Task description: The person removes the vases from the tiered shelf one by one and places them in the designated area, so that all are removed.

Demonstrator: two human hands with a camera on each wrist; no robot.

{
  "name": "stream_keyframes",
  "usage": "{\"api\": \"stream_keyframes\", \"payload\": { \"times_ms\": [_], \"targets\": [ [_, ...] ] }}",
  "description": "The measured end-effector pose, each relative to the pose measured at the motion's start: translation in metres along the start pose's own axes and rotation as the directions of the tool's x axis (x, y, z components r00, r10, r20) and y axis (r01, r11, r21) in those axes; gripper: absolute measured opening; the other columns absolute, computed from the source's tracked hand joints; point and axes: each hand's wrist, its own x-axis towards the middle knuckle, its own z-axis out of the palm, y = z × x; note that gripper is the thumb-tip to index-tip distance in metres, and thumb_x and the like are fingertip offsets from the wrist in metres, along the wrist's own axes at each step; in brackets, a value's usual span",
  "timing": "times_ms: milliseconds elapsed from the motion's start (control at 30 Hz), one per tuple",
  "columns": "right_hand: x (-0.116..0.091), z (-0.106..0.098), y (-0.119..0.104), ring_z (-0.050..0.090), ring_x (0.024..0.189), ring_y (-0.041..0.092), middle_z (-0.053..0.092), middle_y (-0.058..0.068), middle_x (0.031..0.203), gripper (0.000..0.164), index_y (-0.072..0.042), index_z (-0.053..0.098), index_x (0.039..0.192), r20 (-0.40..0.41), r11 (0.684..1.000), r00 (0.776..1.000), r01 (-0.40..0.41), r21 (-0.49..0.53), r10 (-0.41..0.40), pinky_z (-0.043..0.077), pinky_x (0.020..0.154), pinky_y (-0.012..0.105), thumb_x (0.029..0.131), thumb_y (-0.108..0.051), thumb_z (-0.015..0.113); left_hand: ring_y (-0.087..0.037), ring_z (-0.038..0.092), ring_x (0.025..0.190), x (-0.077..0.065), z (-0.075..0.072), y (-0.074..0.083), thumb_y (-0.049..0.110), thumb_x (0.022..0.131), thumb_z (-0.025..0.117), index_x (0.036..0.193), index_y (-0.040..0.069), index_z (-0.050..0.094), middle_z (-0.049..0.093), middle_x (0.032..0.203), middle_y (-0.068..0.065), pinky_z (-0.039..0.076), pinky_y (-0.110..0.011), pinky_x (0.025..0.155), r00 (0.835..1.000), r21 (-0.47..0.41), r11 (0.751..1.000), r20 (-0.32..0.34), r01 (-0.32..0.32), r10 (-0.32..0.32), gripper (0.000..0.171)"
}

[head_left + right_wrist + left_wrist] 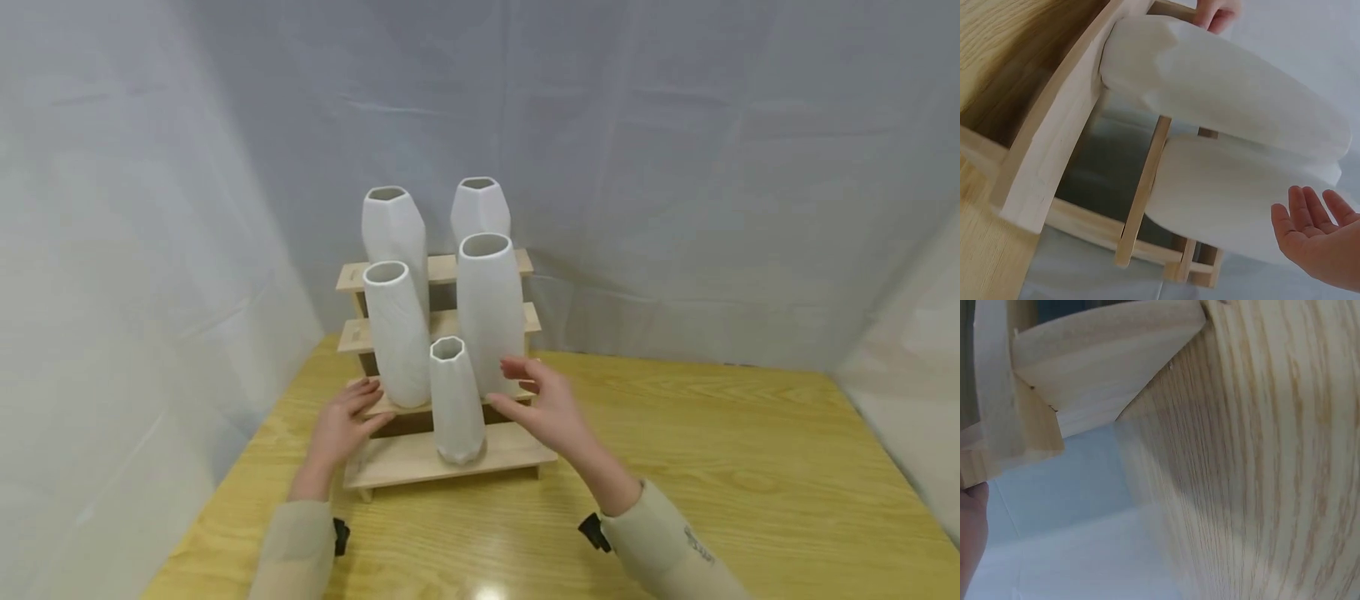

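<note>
A stepped wooden stand [405, 473] carries several white vases. On its lowest step stands the small vase [456, 412]. Behind it are a ribbed-looking left vase [397, 337] and a taller, wider right vase [489, 312]. My left hand [345, 423] is at the stand's left end, beside the left vase, fingers extended; whether it touches the stand I cannot tell. Only a bit of that hand [970, 515] shows in the left wrist view. My right hand [546, 410] is half-curled beside the right vase, holding nothing; its fingers [1300, 215] look apart from the vases in the right wrist view.
Two faceted white vases, one at back left [392, 229] and one at back right [480, 208], stand on the higher steps. The stand rests on a wood-grain table [712, 467]. Pale sheeting [675, 208] hangs behind and at both sides.
</note>
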Motion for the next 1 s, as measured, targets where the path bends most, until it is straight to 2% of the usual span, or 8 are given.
{"api": "stream_keyframes", "payload": {
  "times_ms": [200, 433, 733, 1000],
  "targets": [
    [0.009, 0.018, -0.005, 0.053, 0.103, 0.019, 0.057, 0.01, 0.114, 0.052, 0.0, 0.053, 0.117, 0.028, 1.0, 1.0, 0.001, 0.025, -0.001, 0.044, 0.089, 0.037, 0.073, -0.015, 0.073, -0.034, 0.046, 0.112, -0.002, 0.002, -0.002, 0.02, 0.069, 0.075, 0.102, -0.004, 0.063, 0.055, 0.115, -0.016, 0.032, -0.047, 0.098, 0.999, -0.027, 1.0, -0.051, -0.011, 0.01, 0.043],
    [0.015, 0.034, -0.01, 0.052, 0.105, 0.022, 0.056, 0.01, 0.115, 0.056, -0.003, 0.05, 0.121, 0.051, 0.996, 0.999, -0.011, 0.089, 0.007, 0.042, 0.09, 0.042, 0.072, -0.015, 0.074, -0.033, 0.049, 0.109, -0.007, 0.002, -0.001, 0.016, 0.067, 0.077, 0.1, -0.006, 0.063, 0.057, 0.113, -0.017, 0.03, -0.047, 0.099, 0.996, -0.045, 0.999, -0.086, 0.005, -0.008, 0.042],
    [0.019, 0.041, -0.004, 0.054, 0.098, 0.021, 0.058, 0.01, 0.108, 0.059, -0.003, 0.05, 0.119, -0.005, 0.996, 1.0, 0.029, 0.083, -0.028, 0.046, 0.087, 0.037, 0.067, -0.012, 0.078, -0.032, 0.052, 0.105, -0.004, 0.011, 0.001, 0.013, 0.063, 0.079, 0.097, -0.006, 0.064, 0.059, 0.109, -0.016, 0.026, -0.047, 0.101, 0.987, -0.016, 0.998, -0.145, -0.067, 0.064, 0.041],
    [0.021, 0.046, -0.002, 0.054, 0.099, 0.028, 0.057, 0.017, 0.108, 0.061, 0.0, 0.049, 0.117, -0.048, 0.99, 0.998, 0.041, 0.131, -0.035, 0.045, 0.086, 0.043, 0.064, -0.005, 0.078, -0.031, 0.055, 0.102, -0.001, 0.016, 0.001, 0.013, 0.06, 0.081, 0.093, -0.006, 0.066, 0.061, 0.105, -0.017, 0.028, -0.046, 0.101, 0.976, -0.013, 0.995, -0.195, -0.103, 0.099, 0.04]
  ]
}}
